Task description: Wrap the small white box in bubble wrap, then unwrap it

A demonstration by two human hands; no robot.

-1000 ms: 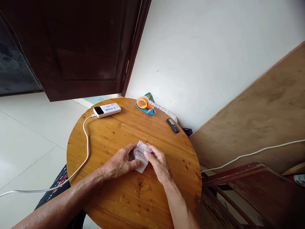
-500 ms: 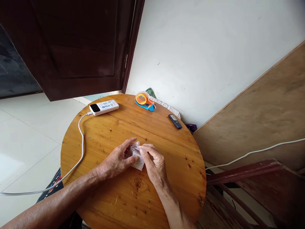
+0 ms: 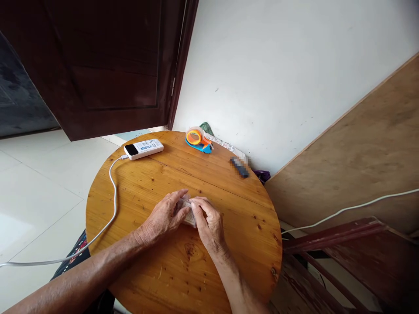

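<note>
Bench (image 3: 147, 187): varnished-look wood, semi-gloss, knotty. Packet (image 3: 190, 221): clear plastic wrap, shiny, crinkled. Device (image 3: 145, 149) nr bench's far-left edge: smooth wht plastic. Tape disp. (image 3: 198, 140), far edge: plastic, smooth. Wall (image 3: 278, 78): matt. Floor (image 3: 39, 187): glossy tile. Board (image 3: 353, 161): matt plywood.

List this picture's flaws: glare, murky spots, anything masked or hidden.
Head view: glare brightens the pale floor at lower left; head view: blocky pixelation masks the dark device on the table; head view: the dark door shows little detail; head view: fingers hide part of the clear-wrapped packet.
</note>
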